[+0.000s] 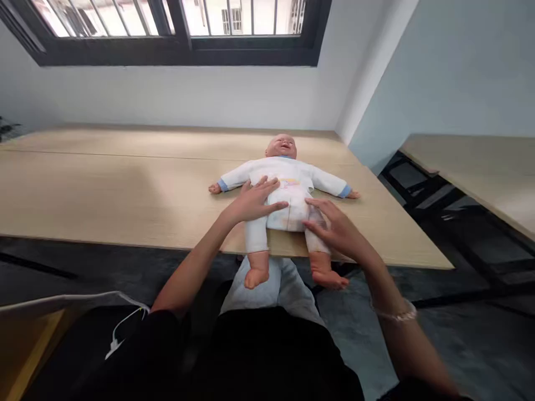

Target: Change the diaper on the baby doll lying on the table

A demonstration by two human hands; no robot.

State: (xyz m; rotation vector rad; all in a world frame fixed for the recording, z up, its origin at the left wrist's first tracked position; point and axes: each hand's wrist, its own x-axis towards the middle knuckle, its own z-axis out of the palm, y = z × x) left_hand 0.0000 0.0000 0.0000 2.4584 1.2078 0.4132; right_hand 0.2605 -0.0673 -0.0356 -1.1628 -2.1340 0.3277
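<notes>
A baby doll (288, 209) lies on its back on the wooden table, head toward the wall, arms spread wide. It wears a white outfit with blue cuffs and a printed chest, and its bare feet hang past the table's front edge. My left hand (253, 201) rests at the doll's waist on the left of the view, fingers spread. On the other side, my right hand (330, 223) is at the doll's hip and upper leg, its fingers apart and slightly blurred. Neither hand is wrapped round anything.
The wooden table (104, 195) reaches back to a white wall under a barred window (184, 33). A second table (480, 167) with a dark frame stands at the right. A white cable (119, 328) hangs at the lower left.
</notes>
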